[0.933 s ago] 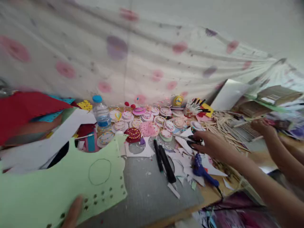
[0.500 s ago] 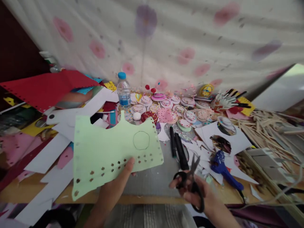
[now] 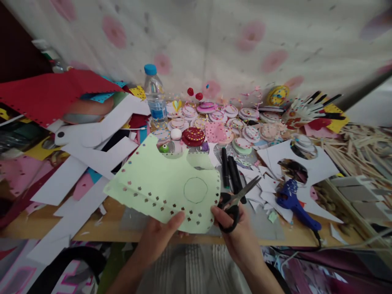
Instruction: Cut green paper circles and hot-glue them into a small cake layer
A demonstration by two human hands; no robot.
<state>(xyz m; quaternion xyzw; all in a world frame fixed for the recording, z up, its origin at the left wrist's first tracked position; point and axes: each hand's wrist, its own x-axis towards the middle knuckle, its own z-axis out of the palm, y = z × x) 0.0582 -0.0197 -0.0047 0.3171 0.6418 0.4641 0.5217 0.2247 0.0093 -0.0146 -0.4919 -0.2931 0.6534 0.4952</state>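
Note:
A light green sheet with leaf-shaped punched holes and a drawn circle lies tilted in my left hand, its thumb pressed on the lower edge. Black-handled scissors are in my right hand, with the fingers through and around the handles and the blades pointing up and right, away from the sheet. The thumb and fingertip of my right hand touch the sheet's right edge. The circle is uncut; a curved notch shows in the sheet's top edge.
Behind the sheet stand a water bottle and several decorated paper discs. Black markers lie near the scissors. A blue glue gun, white scraps and wooden sticks are at the right; white strips at the left.
The green sheet has turned clockwise and moved toward my right hand, which now touches its edge. The scissors have swung to point right. The view has shifted slightly.

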